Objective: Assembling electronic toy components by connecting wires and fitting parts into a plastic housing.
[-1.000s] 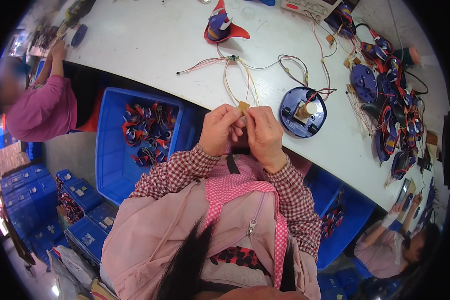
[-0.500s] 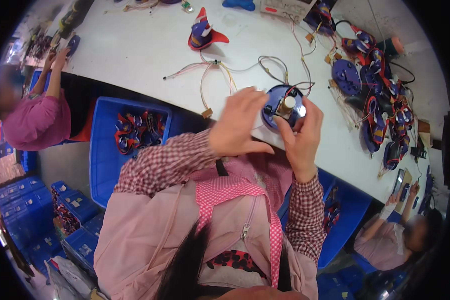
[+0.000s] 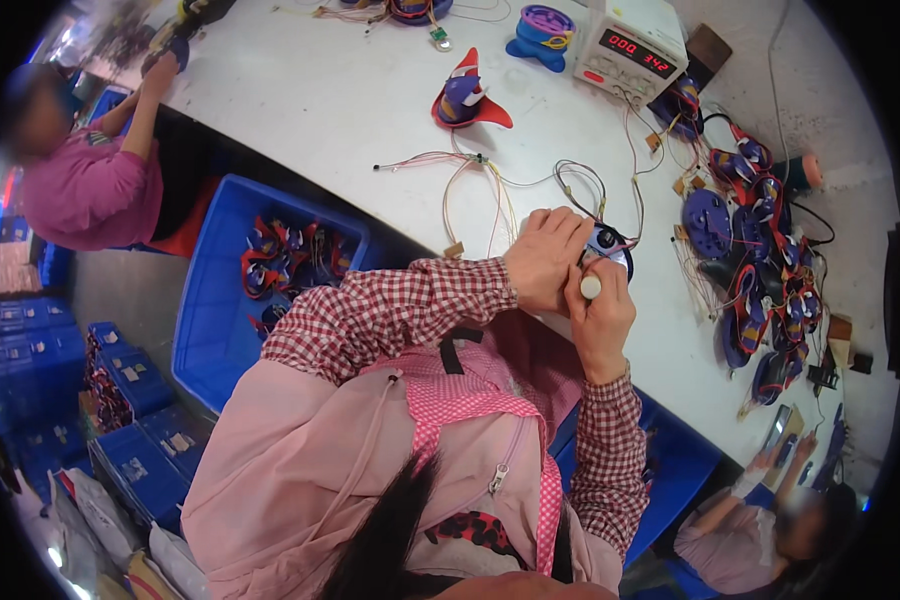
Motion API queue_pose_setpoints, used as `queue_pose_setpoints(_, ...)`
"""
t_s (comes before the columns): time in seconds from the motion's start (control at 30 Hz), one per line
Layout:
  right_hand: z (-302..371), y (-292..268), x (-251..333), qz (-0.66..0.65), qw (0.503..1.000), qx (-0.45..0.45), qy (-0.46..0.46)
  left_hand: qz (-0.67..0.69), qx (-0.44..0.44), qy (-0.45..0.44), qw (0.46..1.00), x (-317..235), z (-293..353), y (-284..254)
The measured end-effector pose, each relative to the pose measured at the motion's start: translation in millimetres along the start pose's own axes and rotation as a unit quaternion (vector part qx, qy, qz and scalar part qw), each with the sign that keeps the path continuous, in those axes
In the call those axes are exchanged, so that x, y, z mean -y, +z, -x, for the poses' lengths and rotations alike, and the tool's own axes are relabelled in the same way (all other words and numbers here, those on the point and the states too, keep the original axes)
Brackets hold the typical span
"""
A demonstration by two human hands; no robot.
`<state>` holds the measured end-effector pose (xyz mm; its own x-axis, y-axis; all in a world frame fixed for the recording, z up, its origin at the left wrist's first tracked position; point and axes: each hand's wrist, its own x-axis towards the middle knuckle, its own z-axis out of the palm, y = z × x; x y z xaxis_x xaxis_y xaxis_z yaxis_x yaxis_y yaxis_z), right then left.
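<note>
Near the table's front edge lies a round dark-blue plastic housing (image 3: pixel 610 241), with wires running up from it. My left hand (image 3: pixel 550 258) covers its left side, fingers bent and closed over the rim. Close beside it, my right hand (image 3: pixel 603 312) is closed around a short piece with a pale round end (image 3: pixel 591 287), held over the housing's near side. What lies under my fingers is hidden. A bundle of thin coloured wires (image 3: pixel 480 160) with small connectors spreads to the left of the housing. Behind it stands a red and purple hat-shaped toy part (image 3: pixel 463 95).
A white power supply (image 3: pixel 633 52) stands at the back, beside a blue stand with a purple ring (image 3: pixel 541 38). Many purple and red parts (image 3: pixel 760 240) pile up on the right. A blue bin (image 3: pixel 205 330) sits at my left. Co-workers (image 3: pixel 85 180) sit at both sides.
My left hand has moved right onto the housing. My right hand has shifted from the rim to the pale-ended piece. The whole view has shifted, showing more of the table's back.
</note>
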<state>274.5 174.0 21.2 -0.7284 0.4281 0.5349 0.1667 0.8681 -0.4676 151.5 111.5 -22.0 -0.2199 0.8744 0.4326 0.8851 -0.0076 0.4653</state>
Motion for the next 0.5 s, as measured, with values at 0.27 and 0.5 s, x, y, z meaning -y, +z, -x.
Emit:
queue_pose_setpoints(0.27, -1.7, -65.1, -53.4, 0.004, 0.973, -0.099, 0.206, 0.055, 0.026, -0.038, 0.997, -3.5, -2.7, -29.7)
queue_pose_setpoints(0.5, 34.4, -59.3, -79.0, -0.079, 0.945, -0.072, 0.309, 0.104, -0.133, -0.046, 0.985, 47.0, 18.8, -97.1)
